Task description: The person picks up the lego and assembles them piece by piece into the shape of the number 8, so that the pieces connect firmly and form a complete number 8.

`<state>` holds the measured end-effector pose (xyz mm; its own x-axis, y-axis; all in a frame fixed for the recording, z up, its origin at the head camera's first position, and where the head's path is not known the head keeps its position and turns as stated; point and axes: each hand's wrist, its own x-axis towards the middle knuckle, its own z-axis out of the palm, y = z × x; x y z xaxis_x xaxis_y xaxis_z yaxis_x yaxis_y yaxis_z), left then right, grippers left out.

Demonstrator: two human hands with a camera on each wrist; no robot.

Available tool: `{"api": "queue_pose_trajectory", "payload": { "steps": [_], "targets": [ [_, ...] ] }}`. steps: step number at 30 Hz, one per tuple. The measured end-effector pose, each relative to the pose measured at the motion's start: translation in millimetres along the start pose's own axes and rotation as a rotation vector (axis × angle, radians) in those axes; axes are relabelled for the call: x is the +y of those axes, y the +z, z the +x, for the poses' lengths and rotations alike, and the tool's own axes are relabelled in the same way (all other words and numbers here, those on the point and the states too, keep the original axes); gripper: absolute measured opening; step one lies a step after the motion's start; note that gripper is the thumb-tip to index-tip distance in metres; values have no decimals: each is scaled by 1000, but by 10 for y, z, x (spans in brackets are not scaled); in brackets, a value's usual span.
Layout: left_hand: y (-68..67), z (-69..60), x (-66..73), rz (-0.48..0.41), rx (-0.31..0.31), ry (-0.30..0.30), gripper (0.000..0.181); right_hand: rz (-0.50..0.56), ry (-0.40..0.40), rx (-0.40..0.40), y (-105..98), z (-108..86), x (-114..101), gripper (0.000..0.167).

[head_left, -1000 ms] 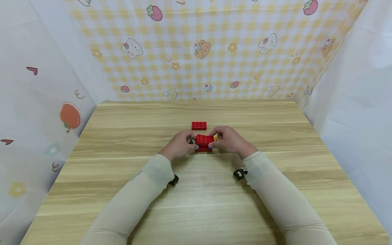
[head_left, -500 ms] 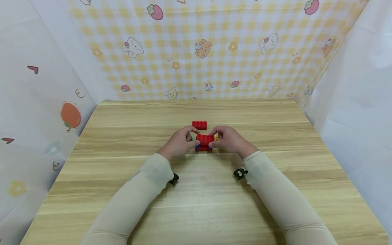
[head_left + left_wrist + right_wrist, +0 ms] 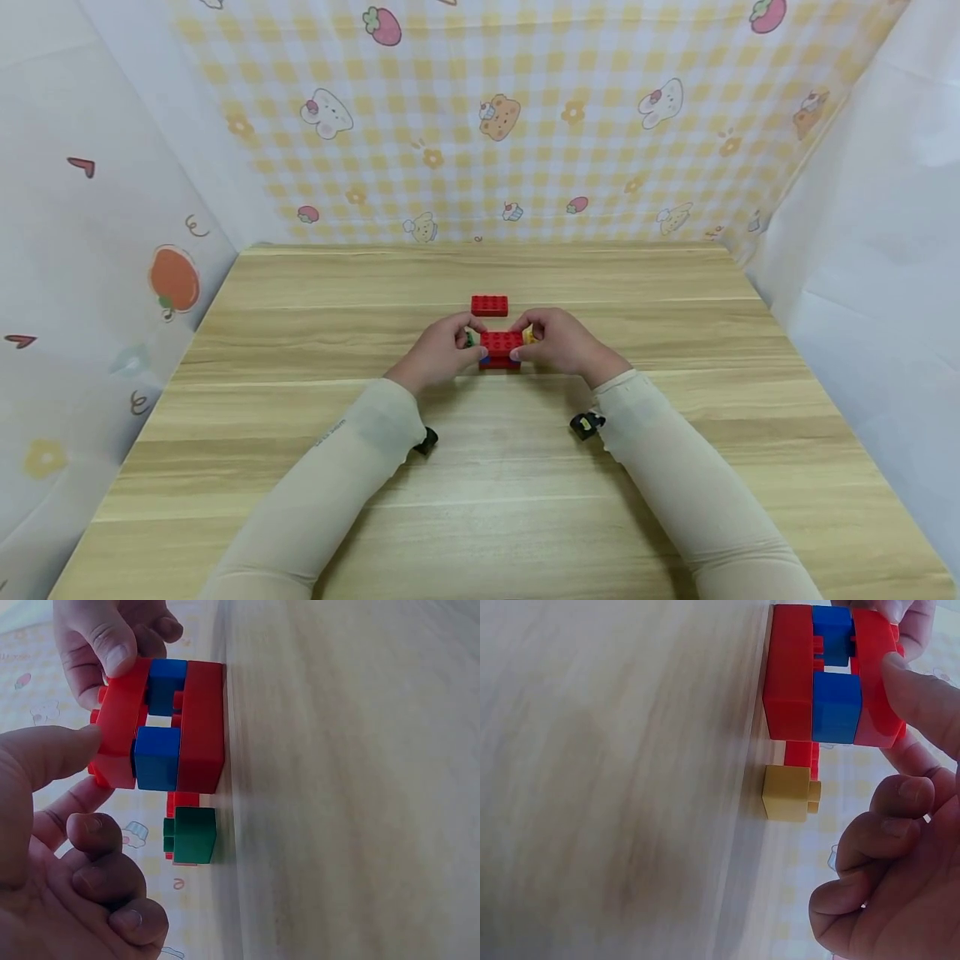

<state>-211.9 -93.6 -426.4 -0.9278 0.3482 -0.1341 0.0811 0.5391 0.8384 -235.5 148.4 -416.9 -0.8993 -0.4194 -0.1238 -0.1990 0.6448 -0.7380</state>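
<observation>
My left hand and right hand pinch opposite ends of a red building brick, thumbs on the near side. Beneath it stand two blue bricks, a left one and a right one, with an open space between them. Both blue bricks sit on a lower red brick, which rests on the table. The upper red brick lies level across the blue ones; whether it is fully pressed down, I cannot tell.
Behind the stack lies another red brick. A green brick is beyond the left hand's fingers, and a yellow brick beyond the right's. The wooden table meets a patterned cloth at its back edge.
The upper red brick, tilted earlier, has levelled and lined up over the stack. My left fingers shifted their hold on its left end; the right hand has barely moved.
</observation>
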Motion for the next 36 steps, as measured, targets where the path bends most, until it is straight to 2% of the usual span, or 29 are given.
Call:
{"api": "queue_pose_trajectory", "payload": {
  "steps": [8, 13, 21, 28, 36],
  "targets": [
    [9, 5, -4, -14, 0, 5, 26, -10, 31, -5, 9, 2, -9, 25],
    [-14, 17, 17, -5, -17, -15, 24, -8, 42, -9, 1, -17, -24, 26],
    [-47, 28, 22, 9, -33, -43, 21, 11, 13, 4, -11, -60, -51, 33],
    [-57, 27, 31, 13, -29, -51, 22, 18, 1, 31, 6, -63, -52, 28],
    [-39, 34, 16, 8, -33, -46, 22, 72, 4, 22, 50, -61, 5, 27]
  ]
}}
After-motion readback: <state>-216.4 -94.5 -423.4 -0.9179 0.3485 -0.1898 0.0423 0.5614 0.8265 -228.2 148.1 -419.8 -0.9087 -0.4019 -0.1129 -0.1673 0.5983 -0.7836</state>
